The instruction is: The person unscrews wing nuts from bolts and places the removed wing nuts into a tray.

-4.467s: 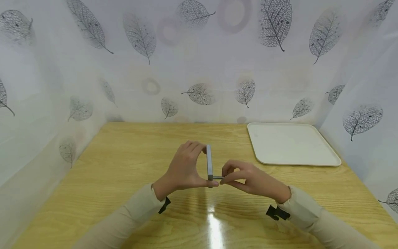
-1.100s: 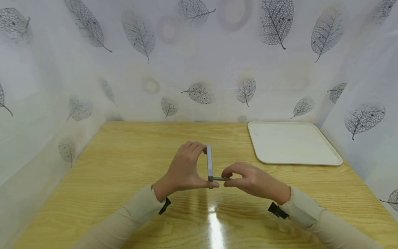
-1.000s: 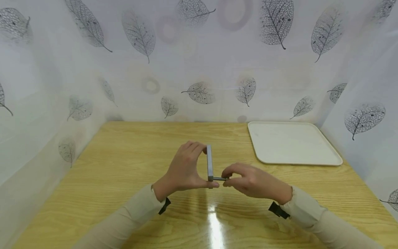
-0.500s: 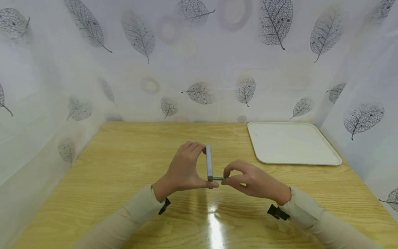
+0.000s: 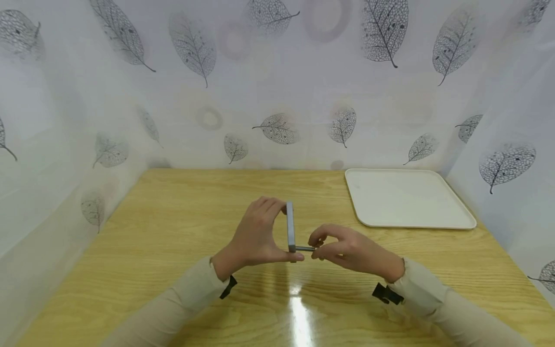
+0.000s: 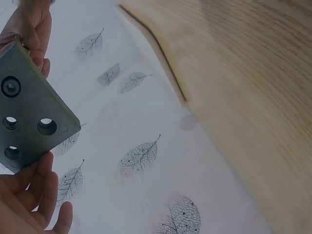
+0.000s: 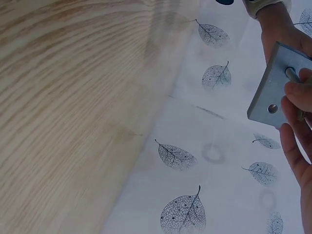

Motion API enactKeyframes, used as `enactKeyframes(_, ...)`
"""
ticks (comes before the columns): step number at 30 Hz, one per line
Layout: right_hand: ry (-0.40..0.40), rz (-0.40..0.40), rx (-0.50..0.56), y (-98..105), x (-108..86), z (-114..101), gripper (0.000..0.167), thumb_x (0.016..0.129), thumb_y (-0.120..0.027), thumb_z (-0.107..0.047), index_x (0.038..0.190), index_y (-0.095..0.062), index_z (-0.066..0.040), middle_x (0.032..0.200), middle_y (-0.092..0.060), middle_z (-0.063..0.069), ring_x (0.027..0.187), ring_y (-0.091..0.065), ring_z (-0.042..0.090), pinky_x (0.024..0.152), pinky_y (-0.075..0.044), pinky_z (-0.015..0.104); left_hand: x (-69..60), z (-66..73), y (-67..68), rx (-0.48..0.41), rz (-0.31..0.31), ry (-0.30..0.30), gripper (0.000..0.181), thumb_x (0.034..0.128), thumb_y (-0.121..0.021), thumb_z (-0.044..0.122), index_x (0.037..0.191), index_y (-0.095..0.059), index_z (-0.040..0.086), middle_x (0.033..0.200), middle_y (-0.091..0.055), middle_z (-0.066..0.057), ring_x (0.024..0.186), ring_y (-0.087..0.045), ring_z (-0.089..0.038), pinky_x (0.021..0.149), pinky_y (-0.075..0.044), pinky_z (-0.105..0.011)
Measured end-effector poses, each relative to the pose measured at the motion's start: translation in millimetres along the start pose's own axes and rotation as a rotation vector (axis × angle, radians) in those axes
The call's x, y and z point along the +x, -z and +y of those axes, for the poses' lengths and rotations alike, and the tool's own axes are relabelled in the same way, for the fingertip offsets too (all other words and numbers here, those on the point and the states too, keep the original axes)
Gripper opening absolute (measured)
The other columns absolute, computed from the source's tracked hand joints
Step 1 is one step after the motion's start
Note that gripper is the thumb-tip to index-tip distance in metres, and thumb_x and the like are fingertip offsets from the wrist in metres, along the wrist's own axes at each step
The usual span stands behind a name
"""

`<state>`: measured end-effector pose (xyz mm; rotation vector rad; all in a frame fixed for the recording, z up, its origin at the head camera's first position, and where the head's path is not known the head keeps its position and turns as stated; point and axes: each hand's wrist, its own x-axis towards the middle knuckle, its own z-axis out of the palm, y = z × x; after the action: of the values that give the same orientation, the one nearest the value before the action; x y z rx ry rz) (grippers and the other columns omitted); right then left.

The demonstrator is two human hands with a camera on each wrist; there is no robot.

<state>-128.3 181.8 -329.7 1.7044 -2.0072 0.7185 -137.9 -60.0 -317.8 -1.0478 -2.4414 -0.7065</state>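
A grey metal plate [image 5: 290, 226] with several holes is held on edge above the table by my left hand [image 5: 256, 233], thumb at its lower end and fingers at its upper end. In the left wrist view, a socket-head bolt [image 6: 10, 87] sits in one of the plate's holes. The bolt's shank [image 5: 305, 248] sticks out of the plate's right side, low down. My right hand [image 5: 353, 250] pinches the free end of this bolt between thumb and fingers. A small brassy bit shows among these fingertips, too hidden to identify.
A white tray [image 5: 412, 200] lies at the back right of the wooden table [image 5: 195, 207]. Behind and at both sides hangs a pale leaf-patterned cloth [image 5: 299, 86]. Each wrist wears a black strap piece [image 5: 387, 293].
More of the bolt's shank shows than several seconds ago, with my right hand a little farther right. Its fingers have since shifted slightly around the bolt's end. My left hand keeps the plate nearly still.
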Motion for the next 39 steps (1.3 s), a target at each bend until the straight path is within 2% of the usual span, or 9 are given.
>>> enactKeyframes(4,0.012,-0.031,-0.032,2.6,-0.3,-0.2,0.018,0.095,-0.050,-0.016,0.088,-0.066,-0.013,0.100,-0.063,0.007,0.086,-0.063,0.013,0.078,-0.052,0.019,-0.4,-0.5,-0.3,-0.004,0.002,-0.004,0.083,0.0527,-0.078,0.066,0.109,-0.056,0.009,0.100,-0.060,-0.003,0.097,-0.051,-0.018,0.089,-0.043,-0.040)
enactKeyframes(8,-0.046,-0.091,0.062,4.2,-1.4,-1.2,0.005,0.090,-0.061,-0.017,0.093,-0.064,-0.014,0.104,-0.059,0.005,0.090,-0.059,0.011,0.080,-0.048,0.016,-0.5,-0.4,-0.3,-0.002,0.008,-0.010,0.083,0.0523,-0.078,0.067,0.108,-0.057,0.009,0.100,-0.060,-0.002,0.097,-0.051,-0.018,0.089,-0.043,-0.039)
enactKeyframes(11,-0.089,-0.110,0.104,4.5,-1.7,-2.2,0.008,0.087,-0.067,-0.018,0.093,-0.065,-0.014,0.105,-0.056,0.003,0.091,-0.056,0.010,0.081,-0.046,0.015,0.0,0.5,0.2,-0.006,0.009,-0.013,0.082,0.0518,-0.079,0.065,0.108,-0.057,0.009,0.100,-0.060,-0.003,0.096,-0.051,-0.018,0.088,-0.043,-0.038)
enactKeyframes(14,-0.099,-0.094,0.095,4.6,-0.8,-3.4,0.008,0.092,-0.060,-0.019,0.093,-0.066,-0.014,0.103,-0.056,0.003,0.089,-0.058,0.010,0.082,-0.047,0.015,0.6,2.1,1.8,-0.010,0.007,-0.009,0.082,0.0509,-0.081,0.063,0.107,-0.057,0.009,0.100,-0.060,-0.004,0.096,-0.051,-0.018,0.088,-0.043,-0.038)
enactKeyframes(19,-0.092,-0.054,0.044,3.1,0.0,-3.9,0.020,0.097,-0.048,-0.019,0.092,-0.067,-0.014,0.099,-0.058,0.003,0.086,-0.060,0.010,0.079,-0.049,0.016,0.5,3.6,3.4,-0.004,0.007,-0.002,0.081,0.0507,-0.081,0.063,0.107,-0.057,0.009,0.100,-0.060,-0.003,0.095,-0.050,-0.018,0.086,-0.043,-0.038)
enactKeyframes(25,-0.049,0.016,0.036,1.1,-1.1,-1.8,0.016,0.096,-0.050,-0.017,0.094,-0.064,-0.010,0.095,-0.059,0.002,0.080,-0.059,0.009,0.072,-0.049,0.015,0.2,3.3,2.5,0.002,0.012,-0.009,0.080,0.0514,-0.080,0.064,0.105,-0.056,0.009,0.098,-0.058,-0.001,0.095,-0.051,-0.018,0.086,-0.044,-0.037)
enactKeyframes(29,-0.040,0.018,0.045,1.6,-1.3,-1.3,0.017,0.096,-0.050,-0.015,0.091,-0.065,-0.012,0.096,-0.058,0.003,0.081,-0.060,0.010,0.074,-0.050,0.016,0.3,2.9,2.0,0.003,0.011,-0.012,0.080,0.0514,-0.080,0.064,0.105,-0.057,0.009,0.098,-0.058,0.000,0.094,-0.050,-0.017,0.086,-0.043,-0.037)
enactKeyframes(32,-0.029,0.005,0.018,2.0,-0.8,-1.3,0.018,0.096,-0.050,-0.016,0.087,-0.066,-0.014,0.095,-0.058,0.004,0.081,-0.060,0.011,0.075,-0.051,0.018,0.3,2.4,1.7,0.000,0.003,-0.012,0.080,0.0522,-0.078,0.066,0.105,-0.056,0.010,0.098,-0.059,-0.001,0.095,-0.050,-0.017,0.087,-0.043,-0.037)
enactKeyframes(39,0.012,-0.046,-0.148,3.2,-1.2,-2.4,0.020,0.096,-0.049,-0.019,0.086,-0.067,-0.015,0.096,-0.063,0.004,0.087,-0.063,0.013,0.079,-0.052,0.023,0.1,2.8,2.3,-0.001,-0.008,-0.007,0.080,0.0533,-0.076,0.068,0.105,-0.056,0.011,0.098,-0.059,0.001,0.095,-0.050,-0.017,0.088,-0.043,-0.037)
